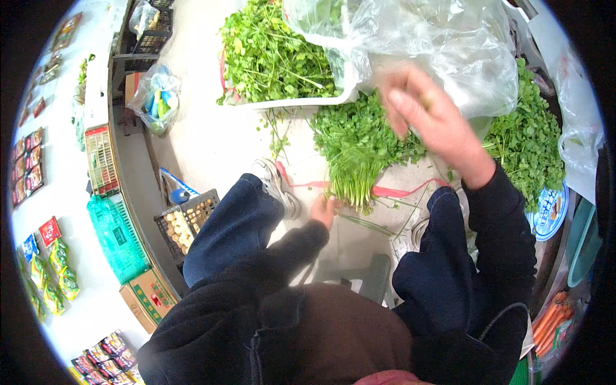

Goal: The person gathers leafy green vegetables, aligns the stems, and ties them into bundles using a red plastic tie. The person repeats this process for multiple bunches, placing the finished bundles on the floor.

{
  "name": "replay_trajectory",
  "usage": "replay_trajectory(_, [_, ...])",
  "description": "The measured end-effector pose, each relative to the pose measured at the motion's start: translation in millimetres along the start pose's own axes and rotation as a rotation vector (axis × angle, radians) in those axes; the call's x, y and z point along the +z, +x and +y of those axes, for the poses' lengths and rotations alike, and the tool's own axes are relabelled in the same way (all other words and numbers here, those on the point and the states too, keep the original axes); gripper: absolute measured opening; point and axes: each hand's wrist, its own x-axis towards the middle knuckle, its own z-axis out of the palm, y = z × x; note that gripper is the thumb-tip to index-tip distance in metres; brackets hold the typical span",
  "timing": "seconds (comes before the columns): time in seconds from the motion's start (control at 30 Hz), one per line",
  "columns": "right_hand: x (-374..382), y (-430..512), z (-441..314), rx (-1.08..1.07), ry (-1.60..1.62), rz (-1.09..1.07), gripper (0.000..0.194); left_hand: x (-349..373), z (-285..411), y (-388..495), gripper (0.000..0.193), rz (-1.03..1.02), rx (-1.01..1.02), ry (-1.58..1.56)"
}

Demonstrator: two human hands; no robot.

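A bunch of leafy green herbs, looking like cilantro (356,159), lies on the floor between my feet, its stems towards me, across a red plastic ribbon (399,191). My left hand (325,211) is low beside the stem ends, fingers close together near a thin green stalk; whether it grips anything is unclear. Above the bunch, my right hand (423,108) is raised and blurred, fingers apart, with nothing seen in it. Behind it, clear plastic sheeting (447,57) partly covers a white tray (308,102) heaped with leafy greens (274,57). More greens (529,139) lie at the right.
At the left stand a black crate of mushroom-like produce (185,224), a tied plastic bag (158,98) and a shelf edge with a cardboard box (147,298). A green plastic stool (375,276) is below me. Carrots (553,322) and a blue-white round lid (551,211) are at the right.
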Motion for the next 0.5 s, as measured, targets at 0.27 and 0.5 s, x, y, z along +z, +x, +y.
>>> replay_trajectory(0.27, [-11, -14, 20, 0.104, 0.296, 0.141, 0.051, 35, -2, 56, 0.036, -0.125, 0.034, 0.752])
replay_trajectory(0.5, [-41, -173, 159, 0.753, 0.286, 0.172, 0.032, 35, -7, 98, 0.062, -0.337, 0.052, 1.135])
